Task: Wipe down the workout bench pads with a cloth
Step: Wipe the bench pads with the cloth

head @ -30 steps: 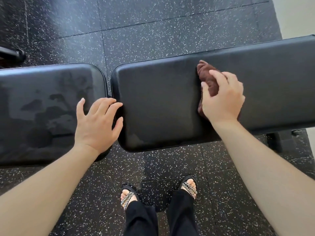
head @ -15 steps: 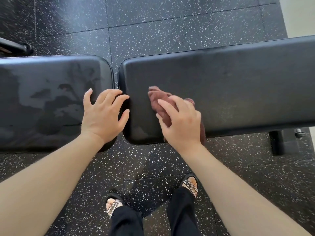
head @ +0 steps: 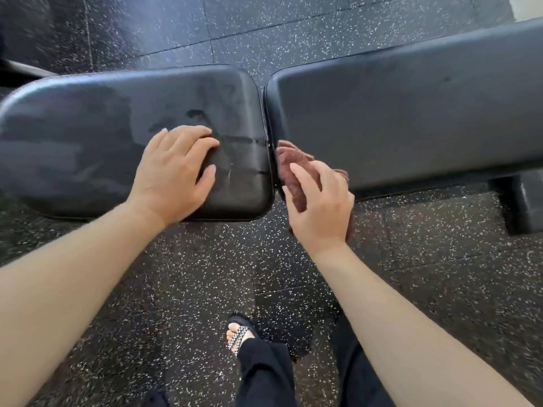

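Observation:
Two black bench pads lie end to end with a narrow gap between them. The left pad shows damp streaks and smears. The right pad looks matte and even. My right hand presses a reddish-brown cloth against the near left corner of the right pad, right at the gap. The cloth is partly hidden under my fingers. My left hand rests flat on the left pad near its right end, fingers spread, holding nothing.
Black speckled rubber floor tiles surround the bench. A dark bench foot stands under the right pad at the right. My sandalled foot and black trouser legs are below, close to the bench. A metal frame part shows at far left.
My right hand has swept the cloth leftward along the right pad, from its middle to its left end at the gap. My left hand has stayed on the left pad. The view shifted left.

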`<control>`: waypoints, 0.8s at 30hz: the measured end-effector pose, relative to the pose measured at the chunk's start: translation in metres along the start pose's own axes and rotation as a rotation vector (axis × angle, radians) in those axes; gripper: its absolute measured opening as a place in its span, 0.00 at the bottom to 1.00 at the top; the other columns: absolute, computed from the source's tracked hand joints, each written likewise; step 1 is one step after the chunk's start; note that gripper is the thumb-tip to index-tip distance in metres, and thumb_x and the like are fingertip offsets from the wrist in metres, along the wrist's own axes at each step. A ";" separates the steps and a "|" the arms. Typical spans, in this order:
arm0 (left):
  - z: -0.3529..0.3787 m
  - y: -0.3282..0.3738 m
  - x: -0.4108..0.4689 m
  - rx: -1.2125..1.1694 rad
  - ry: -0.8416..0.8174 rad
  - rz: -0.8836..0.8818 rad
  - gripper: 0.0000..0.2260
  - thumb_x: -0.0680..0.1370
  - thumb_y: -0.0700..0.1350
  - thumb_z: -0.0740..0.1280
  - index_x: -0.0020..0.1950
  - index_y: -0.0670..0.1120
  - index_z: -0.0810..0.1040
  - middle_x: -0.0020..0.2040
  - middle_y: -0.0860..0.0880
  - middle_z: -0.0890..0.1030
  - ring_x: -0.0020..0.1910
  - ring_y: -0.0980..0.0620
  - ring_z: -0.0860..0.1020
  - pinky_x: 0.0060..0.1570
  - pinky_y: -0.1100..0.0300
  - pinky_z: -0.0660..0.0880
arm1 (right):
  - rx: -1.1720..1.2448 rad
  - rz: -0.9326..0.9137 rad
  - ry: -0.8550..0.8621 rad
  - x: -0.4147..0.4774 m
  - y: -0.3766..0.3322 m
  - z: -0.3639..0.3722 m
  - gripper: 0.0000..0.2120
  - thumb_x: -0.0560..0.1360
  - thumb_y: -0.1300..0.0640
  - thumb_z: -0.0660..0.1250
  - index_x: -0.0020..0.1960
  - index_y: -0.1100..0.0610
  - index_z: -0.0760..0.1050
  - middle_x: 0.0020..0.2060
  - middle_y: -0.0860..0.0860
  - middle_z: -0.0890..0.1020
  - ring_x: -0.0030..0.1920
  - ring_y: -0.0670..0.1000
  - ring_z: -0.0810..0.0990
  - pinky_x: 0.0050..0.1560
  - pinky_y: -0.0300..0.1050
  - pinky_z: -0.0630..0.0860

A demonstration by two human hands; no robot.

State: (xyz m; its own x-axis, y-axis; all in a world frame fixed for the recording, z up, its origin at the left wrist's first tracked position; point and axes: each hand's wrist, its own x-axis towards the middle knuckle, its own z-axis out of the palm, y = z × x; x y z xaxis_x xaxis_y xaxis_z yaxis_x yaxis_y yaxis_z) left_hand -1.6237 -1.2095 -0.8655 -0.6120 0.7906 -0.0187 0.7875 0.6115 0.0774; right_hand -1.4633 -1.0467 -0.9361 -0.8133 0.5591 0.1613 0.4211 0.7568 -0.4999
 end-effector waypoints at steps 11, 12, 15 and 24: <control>0.000 -0.024 0.001 0.023 0.065 -0.088 0.22 0.74 0.54 0.58 0.65 0.46 0.71 0.67 0.46 0.70 0.67 0.45 0.65 0.68 0.39 0.54 | -0.013 0.019 0.042 0.068 -0.024 0.018 0.14 0.69 0.50 0.69 0.54 0.49 0.78 0.53 0.52 0.79 0.50 0.60 0.76 0.46 0.54 0.71; -0.001 -0.025 0.000 0.022 0.066 -0.092 0.22 0.74 0.54 0.58 0.65 0.46 0.71 0.67 0.46 0.70 0.67 0.46 0.65 0.68 0.40 0.54 | -0.001 0.041 0.011 0.085 -0.027 0.020 0.14 0.70 0.50 0.68 0.55 0.49 0.78 0.54 0.52 0.78 0.52 0.61 0.76 0.48 0.55 0.70; -0.001 -0.026 0.000 0.023 0.060 -0.100 0.22 0.74 0.54 0.58 0.65 0.47 0.71 0.67 0.47 0.70 0.67 0.46 0.65 0.68 0.40 0.54 | -0.024 0.055 -0.068 0.113 -0.033 0.025 0.15 0.71 0.49 0.66 0.58 0.48 0.76 0.57 0.52 0.77 0.55 0.60 0.74 0.50 0.55 0.69; -0.007 -0.023 0.002 0.016 0.021 -0.127 0.22 0.74 0.54 0.58 0.65 0.46 0.71 0.67 0.47 0.71 0.67 0.46 0.66 0.68 0.40 0.55 | 0.243 0.143 -0.103 0.049 -0.032 -0.008 0.15 0.71 0.51 0.69 0.57 0.51 0.77 0.53 0.49 0.79 0.52 0.54 0.77 0.54 0.48 0.73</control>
State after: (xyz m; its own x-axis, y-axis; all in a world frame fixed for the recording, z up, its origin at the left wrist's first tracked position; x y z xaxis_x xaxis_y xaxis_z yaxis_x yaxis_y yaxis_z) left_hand -1.6437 -1.2224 -0.8608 -0.7078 0.7064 -0.0068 0.7048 0.7069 0.0596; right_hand -1.5132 -1.0411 -0.9059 -0.7944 0.6074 -0.0068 0.4359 0.5623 -0.7027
